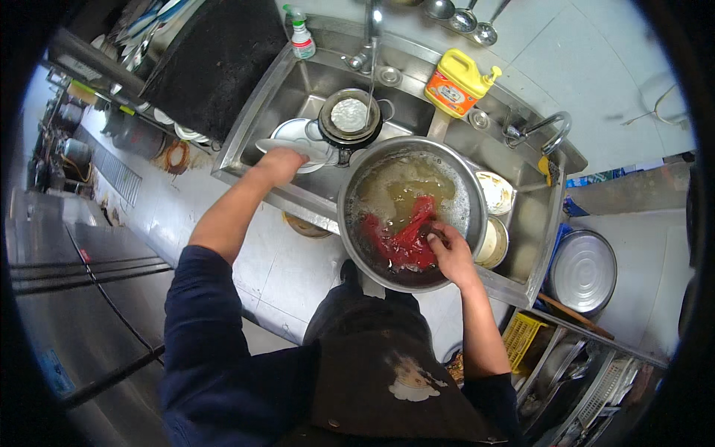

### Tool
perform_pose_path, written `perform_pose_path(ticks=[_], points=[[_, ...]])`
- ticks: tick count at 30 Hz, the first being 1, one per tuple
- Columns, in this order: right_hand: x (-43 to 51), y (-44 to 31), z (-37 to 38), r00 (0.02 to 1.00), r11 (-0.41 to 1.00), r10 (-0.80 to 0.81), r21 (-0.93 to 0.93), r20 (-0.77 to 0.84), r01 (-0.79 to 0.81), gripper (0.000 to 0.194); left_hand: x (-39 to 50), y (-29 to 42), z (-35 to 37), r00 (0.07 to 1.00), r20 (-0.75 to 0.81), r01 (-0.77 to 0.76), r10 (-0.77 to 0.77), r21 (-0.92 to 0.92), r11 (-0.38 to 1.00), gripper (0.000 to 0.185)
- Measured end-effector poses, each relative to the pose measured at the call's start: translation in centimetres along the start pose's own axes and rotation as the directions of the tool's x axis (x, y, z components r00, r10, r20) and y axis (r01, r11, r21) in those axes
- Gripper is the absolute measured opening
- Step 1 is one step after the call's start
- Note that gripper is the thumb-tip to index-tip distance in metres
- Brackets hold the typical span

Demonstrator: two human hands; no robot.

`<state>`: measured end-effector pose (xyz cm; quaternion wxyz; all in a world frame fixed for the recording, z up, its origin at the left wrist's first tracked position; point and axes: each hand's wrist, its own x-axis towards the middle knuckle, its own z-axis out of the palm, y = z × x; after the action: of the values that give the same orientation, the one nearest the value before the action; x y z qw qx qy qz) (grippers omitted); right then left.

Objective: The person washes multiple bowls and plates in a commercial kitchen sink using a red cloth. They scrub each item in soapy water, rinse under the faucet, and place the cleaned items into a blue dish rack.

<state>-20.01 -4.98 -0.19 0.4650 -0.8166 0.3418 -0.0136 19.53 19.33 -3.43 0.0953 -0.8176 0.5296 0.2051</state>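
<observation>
My left hand (282,166) grips a white dish (272,144) over the left sink basin. Beneath that dish, a white plate (291,129) lies in the basin. Beside it stands a two-handled pot (382,115) with a metal bowl (349,115) in its top, and tap water runs into the bowl. My right hand (447,250) grips a red cloth (412,240), partly under cloudy, sudsy water. The cloth is in a large steel basin (344,223) that rests over the sink's front edge and divider.
The right sink basin (525,229) holds dirty dishes (496,193). A yellow detergent jug (459,84) and a spray bottle (302,42) stand on the back ledge. Two taps (366,53) rise behind the basins. A yellow crate (522,338) sits low at the right.
</observation>
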Motion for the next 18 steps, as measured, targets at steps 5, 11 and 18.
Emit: perform_pose_path(ticks=[5, 11, 18], points=[[-2.9, -0.1, -3.2, 0.991, 0.934, 0.057, 0.357, -0.117, -0.012, 0.028, 3.4, -1.1, 6.9, 1.000, 0.024, 0.003, -0.003, 0.016, 1.000, 0.029], [-4.0, 5.2, -8.5, 0.891, 0.851, 0.255, 0.525, -0.375, -0.023, 0.020, 6.0, -2.9, 10.4, 0.998, 0.008, 0.060, -0.060, -0.034, 0.998, 0.027], [0.3, 17.5, -10.7, 0.783, 0.764, 0.562, 0.530, -0.267, -0.368, 0.025, 8.9, -2.2, 10.8, 0.936, 0.275, 0.217, -0.219, 0.038, 0.975, 0.033]])
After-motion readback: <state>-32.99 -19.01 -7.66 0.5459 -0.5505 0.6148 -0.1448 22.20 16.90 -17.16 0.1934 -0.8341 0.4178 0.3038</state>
